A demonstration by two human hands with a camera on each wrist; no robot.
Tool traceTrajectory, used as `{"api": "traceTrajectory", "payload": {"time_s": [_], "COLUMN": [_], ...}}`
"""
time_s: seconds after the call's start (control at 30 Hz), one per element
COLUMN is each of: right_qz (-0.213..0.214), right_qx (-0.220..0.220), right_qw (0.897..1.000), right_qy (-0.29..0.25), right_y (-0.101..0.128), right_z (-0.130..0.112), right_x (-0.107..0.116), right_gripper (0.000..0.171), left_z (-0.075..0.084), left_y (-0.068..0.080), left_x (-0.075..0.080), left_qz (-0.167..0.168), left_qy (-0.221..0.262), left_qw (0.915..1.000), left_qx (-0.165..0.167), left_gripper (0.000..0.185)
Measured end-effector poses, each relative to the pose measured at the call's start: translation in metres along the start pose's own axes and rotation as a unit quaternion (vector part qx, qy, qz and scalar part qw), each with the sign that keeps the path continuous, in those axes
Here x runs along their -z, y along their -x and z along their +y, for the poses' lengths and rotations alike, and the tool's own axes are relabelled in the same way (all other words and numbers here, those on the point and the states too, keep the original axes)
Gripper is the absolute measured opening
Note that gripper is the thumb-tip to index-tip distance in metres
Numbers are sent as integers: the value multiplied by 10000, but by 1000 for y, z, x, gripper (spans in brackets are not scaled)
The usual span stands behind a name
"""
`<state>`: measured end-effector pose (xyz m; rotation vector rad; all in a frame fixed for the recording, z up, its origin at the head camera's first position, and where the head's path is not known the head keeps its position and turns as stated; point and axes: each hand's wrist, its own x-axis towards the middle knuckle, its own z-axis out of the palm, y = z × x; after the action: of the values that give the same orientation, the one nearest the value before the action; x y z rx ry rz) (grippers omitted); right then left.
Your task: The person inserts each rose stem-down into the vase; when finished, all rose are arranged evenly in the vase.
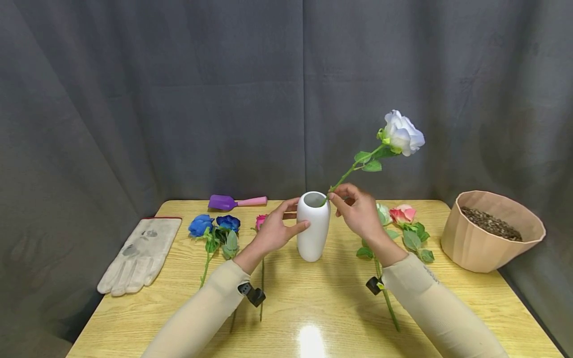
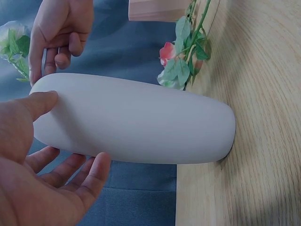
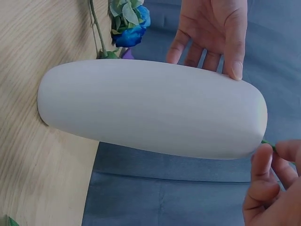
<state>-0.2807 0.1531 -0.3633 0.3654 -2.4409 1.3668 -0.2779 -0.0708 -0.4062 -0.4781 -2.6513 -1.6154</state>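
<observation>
Steadying white vase (image 1: pixel 313 226) with left hand (image 1: pixel 274 231), thumb and fingers resting loosely on its side. Keeping it upright on tabletop (image 1: pixel 313 308). Pinching white rose (image 1: pixel 402 133) stem in right hand (image 1: pixel 358 209) at vase mouth; feeding stem straight down, avoiding rim snag. Bloom leaning up-right of hand.
</observation>
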Motion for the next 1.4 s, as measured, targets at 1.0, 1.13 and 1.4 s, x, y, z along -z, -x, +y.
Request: {"api": "traceTrajectory", "payload": {"time_s": [1.0,1.13,1.4], "right_qz": [-224,-327,-529], "right_qx": [-182,-158,-416], "right_qw": [9996,9992,9971], "right_qy": [-76,-182,-364], "right_y": [9,14,19], "right_z": [13,24,37], "right_x": [-5,-3,7], "right_gripper": [27,24,29], "left_z": [1,1,1], "left_y": [1,2,0], "left_x": [1,1,1], "left_qz": [-23,-21,-44], "left_qy": [-36,21,96], "left_qw": [10000,10000,9999], "left_qx": [31,30,59], "left_gripper": [73,73,74]}}
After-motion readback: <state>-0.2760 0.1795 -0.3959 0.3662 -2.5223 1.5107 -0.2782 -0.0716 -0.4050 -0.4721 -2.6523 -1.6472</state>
